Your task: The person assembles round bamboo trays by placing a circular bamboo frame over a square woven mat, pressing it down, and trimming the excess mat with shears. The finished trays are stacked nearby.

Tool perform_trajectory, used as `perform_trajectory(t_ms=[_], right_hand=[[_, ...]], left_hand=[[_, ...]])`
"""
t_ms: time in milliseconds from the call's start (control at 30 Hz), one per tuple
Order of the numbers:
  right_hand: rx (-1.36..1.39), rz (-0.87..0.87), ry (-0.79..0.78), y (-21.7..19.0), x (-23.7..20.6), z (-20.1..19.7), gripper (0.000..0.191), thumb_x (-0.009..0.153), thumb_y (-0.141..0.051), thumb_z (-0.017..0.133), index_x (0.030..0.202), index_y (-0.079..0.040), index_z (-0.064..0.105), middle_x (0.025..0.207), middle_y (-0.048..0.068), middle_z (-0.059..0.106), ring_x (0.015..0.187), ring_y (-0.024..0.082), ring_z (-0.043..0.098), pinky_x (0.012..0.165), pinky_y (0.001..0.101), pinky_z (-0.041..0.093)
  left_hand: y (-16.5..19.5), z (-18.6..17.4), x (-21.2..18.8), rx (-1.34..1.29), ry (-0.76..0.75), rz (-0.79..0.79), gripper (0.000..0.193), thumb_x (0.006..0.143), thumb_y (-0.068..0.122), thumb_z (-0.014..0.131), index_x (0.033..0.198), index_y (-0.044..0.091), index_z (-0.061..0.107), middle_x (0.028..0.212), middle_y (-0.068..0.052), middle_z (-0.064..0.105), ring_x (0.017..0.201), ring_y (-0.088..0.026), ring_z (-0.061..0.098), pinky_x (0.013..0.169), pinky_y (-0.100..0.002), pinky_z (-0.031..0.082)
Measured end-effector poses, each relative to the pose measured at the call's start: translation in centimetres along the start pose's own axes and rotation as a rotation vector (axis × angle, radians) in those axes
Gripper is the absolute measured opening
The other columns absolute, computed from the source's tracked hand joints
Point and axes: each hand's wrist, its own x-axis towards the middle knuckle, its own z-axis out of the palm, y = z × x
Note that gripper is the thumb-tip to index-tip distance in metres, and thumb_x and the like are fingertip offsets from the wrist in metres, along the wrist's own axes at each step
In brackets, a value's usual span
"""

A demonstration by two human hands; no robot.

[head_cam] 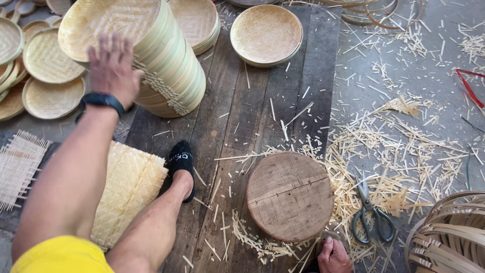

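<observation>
My left hand (113,65) reaches forward with fingers spread and rests against the side of a tall leaning stack of woven bamboo trays (161,60). A black band sits on that wrist. My right hand (332,255) is low at the bottom edge, fingers curled near the rim of a round wooden block (289,194); whether it holds anything I cannot tell. My foot in a black sock (182,162) rests on the dark wooden planks (242,111), beside a pile of flat woven bamboo mats (129,187).
Scissors (371,210) lie among bamboo slivers right of the block. Bent bamboo hoops (452,230) stand at bottom right. More round trays (266,34) sit at the back, and several more (48,60) at far left. A loose mat (17,164) lies left.
</observation>
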Motion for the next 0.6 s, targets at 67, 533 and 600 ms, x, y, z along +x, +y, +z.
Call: perform_trajectory(t_ms=[67, 533, 600], right_hand=[[0.016, -0.011, 0.021, -0.1, -0.2, 0.0, 0.031, 0.104, -0.030, 0.054, 0.087, -0.013, 0.073, 0.084, 0.007, 0.070, 0.075, 0.028, 0.070, 0.069, 0.0425, 0.053], [0.037, -0.036, 0.038, -0.5, -0.3, 0.3, 0.032, 0.106, -0.036, 0.057, 0.091, -0.014, 0.073, 0.082, 0.010, 0.070, 0.077, 0.031, 0.070, 0.073, 0.0435, 0.054], [0.011, -0.026, 0.039, -0.5, -0.3, 0.5, 0.033, 0.107, -0.036, 0.057, 0.090, -0.014, 0.074, 0.082, 0.011, 0.070, 0.077, 0.032, 0.069, 0.073, 0.0438, 0.054]], left_hand=[[2.2, 0.5, -5.4, -0.192, -0.139, -0.054, 0.070, 0.108, 0.031, 0.058, 0.168, 0.010, 0.030, 0.174, -0.018, 0.033, 0.162, -0.036, 0.030, 0.131, -0.058, 0.025], [7.1, 1.8, -36.5, -0.225, -1.065, -0.723, 0.112, 0.075, 0.052, 0.083, 0.155, -0.003, 0.026, 0.161, -0.027, 0.031, 0.150, -0.041, 0.030, 0.122, -0.045, 0.032], [7.4, 2.0, -37.2, -0.208, -0.983, -0.539, 0.094, 0.078, 0.049, 0.078, 0.147, -0.002, 0.039, 0.151, -0.028, 0.041, 0.141, -0.043, 0.039, 0.118, -0.045, 0.036]])
